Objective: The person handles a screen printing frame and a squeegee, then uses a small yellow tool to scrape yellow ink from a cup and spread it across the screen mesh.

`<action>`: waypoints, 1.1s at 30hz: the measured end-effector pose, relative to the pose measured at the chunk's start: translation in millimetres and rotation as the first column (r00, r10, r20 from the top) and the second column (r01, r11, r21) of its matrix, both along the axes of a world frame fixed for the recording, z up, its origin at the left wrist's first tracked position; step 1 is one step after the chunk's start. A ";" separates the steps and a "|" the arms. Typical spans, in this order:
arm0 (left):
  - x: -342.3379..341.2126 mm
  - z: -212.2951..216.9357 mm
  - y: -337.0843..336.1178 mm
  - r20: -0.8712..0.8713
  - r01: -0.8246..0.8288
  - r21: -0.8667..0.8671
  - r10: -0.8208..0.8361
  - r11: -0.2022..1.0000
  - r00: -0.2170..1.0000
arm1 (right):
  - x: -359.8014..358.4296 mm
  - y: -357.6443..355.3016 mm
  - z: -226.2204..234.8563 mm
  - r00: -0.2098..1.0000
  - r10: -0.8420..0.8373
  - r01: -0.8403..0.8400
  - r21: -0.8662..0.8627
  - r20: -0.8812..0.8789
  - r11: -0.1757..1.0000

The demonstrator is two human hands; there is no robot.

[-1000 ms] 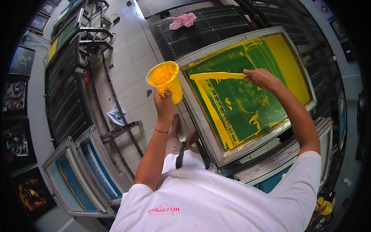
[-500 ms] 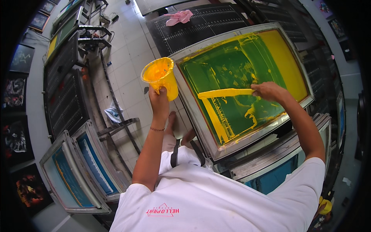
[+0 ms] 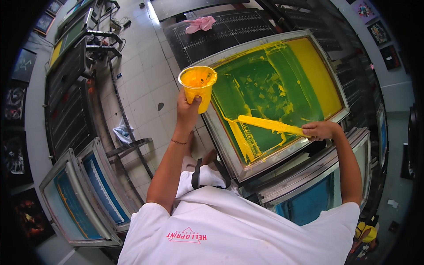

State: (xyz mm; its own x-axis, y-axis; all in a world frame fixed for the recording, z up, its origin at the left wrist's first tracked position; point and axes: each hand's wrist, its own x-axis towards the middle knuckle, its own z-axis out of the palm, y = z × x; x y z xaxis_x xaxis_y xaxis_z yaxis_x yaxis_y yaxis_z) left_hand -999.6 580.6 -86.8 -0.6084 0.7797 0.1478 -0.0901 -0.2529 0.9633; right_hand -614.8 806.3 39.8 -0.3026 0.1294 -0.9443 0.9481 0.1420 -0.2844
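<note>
Head view: a person works yellow ink over a framed printing screen (image 3: pixel 274 95).
Left hand (image 3: pixel 187 108): closed around a yellow ink cup (image 3: pixel 198 86), held up beside the frame's near corner.
Right hand (image 3: pixel 321 130): clenched on a yellow scraper (image 3: pixel 269 125) lying on the mesh.
Progress: ink looks partly gathered; smears and a wide yellow band remain beyond the scraper.
Around: pink rag (image 3: pixel 199 23) well past the cup; blue screens (image 3: pixel 84 194) below the left elbow, nothing blocking the stroke.

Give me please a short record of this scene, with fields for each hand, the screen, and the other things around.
left hand: holds yellow cup of ink, raised beside the frame
right hand: grips yellow scraper, blade on the mesh
printing screen: metal frame, green mesh smeared with yellow ink
nearby: pink rag on dark table; blue screens lower left
</note>
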 end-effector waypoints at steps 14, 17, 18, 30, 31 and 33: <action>28.4 7.1 47.0 -0.101 0.415 -0.119 -0.427 0.902 0.899 | -15.3 -23.4 114.9 0.945 -0.063 0.178 0.342 -0.322 0.923; 30.5 13.9 49.2 -0.106 0.449 -0.076 -0.455 0.890 0.884 | -38.6 -29.4 140.4 0.966 0.055 0.083 0.509 -0.251 0.857; 30.3 16.4 49.6 -0.131 0.451 -0.094 -0.460 0.888 0.878 | -43.7 -30.8 146.2 0.972 0.101 0.039 0.567 -0.212 0.823; 32.7 20.5 64.3 -0.038 0.444 0.014 -0.443 0.896 0.896 | -119.1 -109.0 168.7 0.918 0.391 -0.103 0.991 0.064 0.080; 34.2 20.9 66.0 -0.013 0.447 0.047 -0.447 0.893 0.894 | -118.7 -112.4 165.9 0.900 0.434 -0.053 0.999 0.045 0.007; 34.2 19.2 68.6 0.037 0.447 0.085 -0.452 0.890 0.891 | -118.8 -117.9 162.8 0.871 0.483 -0.055 0.995 0.089 -0.085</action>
State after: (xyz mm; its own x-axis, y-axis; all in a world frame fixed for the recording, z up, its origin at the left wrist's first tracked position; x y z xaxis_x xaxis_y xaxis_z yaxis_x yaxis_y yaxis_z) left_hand -965.4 649.2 -67.7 -0.2040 0.9602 0.1906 -0.2621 -0.2411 0.9344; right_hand -733.6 688.4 202.6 -0.7314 0.6660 0.1467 0.6795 0.6934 0.2396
